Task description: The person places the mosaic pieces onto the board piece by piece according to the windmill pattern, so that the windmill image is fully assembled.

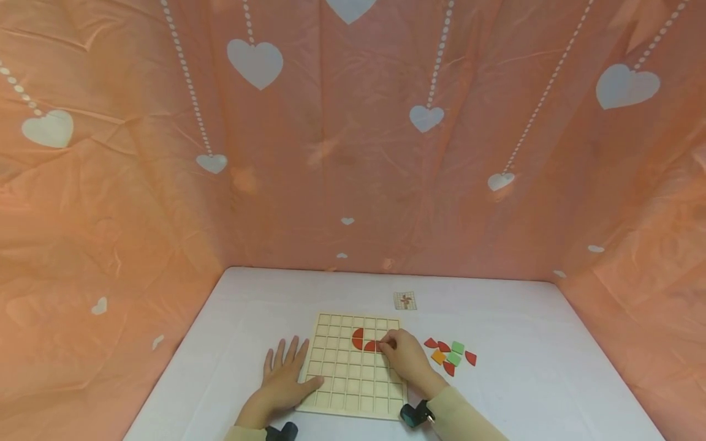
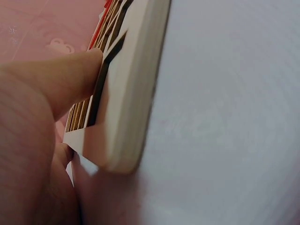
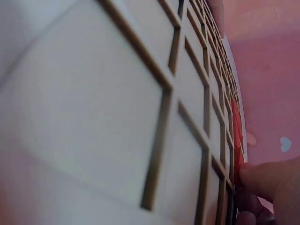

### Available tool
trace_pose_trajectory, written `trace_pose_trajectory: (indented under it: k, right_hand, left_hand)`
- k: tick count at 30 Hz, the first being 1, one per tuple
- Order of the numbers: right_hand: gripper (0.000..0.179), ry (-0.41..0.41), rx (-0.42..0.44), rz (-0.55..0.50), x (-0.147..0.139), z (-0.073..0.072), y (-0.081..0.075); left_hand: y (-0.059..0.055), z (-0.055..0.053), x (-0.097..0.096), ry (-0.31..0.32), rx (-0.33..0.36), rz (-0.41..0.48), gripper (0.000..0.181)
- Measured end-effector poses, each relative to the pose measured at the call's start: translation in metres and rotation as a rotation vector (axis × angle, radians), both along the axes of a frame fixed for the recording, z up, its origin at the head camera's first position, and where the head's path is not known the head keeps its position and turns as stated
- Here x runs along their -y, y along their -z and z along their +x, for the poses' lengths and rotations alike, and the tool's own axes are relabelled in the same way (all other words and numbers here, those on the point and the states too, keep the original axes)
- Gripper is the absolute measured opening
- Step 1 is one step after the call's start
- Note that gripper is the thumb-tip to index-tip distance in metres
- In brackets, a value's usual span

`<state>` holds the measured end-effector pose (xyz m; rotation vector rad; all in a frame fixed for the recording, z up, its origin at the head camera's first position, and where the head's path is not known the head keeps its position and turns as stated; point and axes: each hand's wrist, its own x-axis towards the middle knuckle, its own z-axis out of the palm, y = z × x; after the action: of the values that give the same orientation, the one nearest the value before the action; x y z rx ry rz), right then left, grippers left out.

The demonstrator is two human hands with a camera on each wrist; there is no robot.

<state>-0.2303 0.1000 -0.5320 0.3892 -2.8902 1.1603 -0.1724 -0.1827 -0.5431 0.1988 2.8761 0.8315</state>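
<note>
A pale wooden grid board [image 1: 347,370] lies on the white table. Red quarter-circle pieces [image 1: 358,334] sit in cells of its upper middle. My right hand [image 1: 407,362] is over the board's right part. Its thumb and fingertips pinch a red piece [image 3: 240,161] at the grid; the fingers partly cover it. My left hand [image 1: 284,383] lies spread at the board's left edge. Its thumb [image 2: 79,75] rests on the board's rim, and the other fingers reach past the edge onto the table.
Right of the board lie loose red pieces [image 1: 470,358], green squares [image 1: 458,347] and an orange square [image 1: 438,356]. A small pattern card [image 1: 405,301] lies behind the board. Orange cloth [image 1: 375,202] with white hearts hangs around the table [image 1: 524,380].
</note>
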Motion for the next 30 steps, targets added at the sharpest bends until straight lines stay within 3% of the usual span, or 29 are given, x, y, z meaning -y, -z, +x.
trace_pose_trajectory:
  k: [13, 17, 25, 30]
  right_hand:
    - [0.010, 0.006, 0.005, 0.027, 0.0010, 0.0029, -0.0014]
    - [0.011, 0.021, 0.015, 0.041, 0.0016, 0.0015, -0.0007]
    - [0.011, 0.060, 0.070, 0.057, 0.0026, 0.0026, -0.0049]
    - [0.007, 0.030, 0.042, 0.085, 0.0018, 0.0032, -0.0059]
  left_hand:
    - [0.0054, -0.0008, -0.0002, -0.001, -0.015, 0.005, 0.093]
    - [0.0030, 0.0006, 0.0000, 0.002, -0.034, 0.034, 0.093]
    - [-0.0001, 0.0014, 0.0000, 0.004, -0.024, 0.008, 0.092]
    - [0.0046, -0.0003, 0.0002, -0.012, -0.015, -0.004, 0.094]
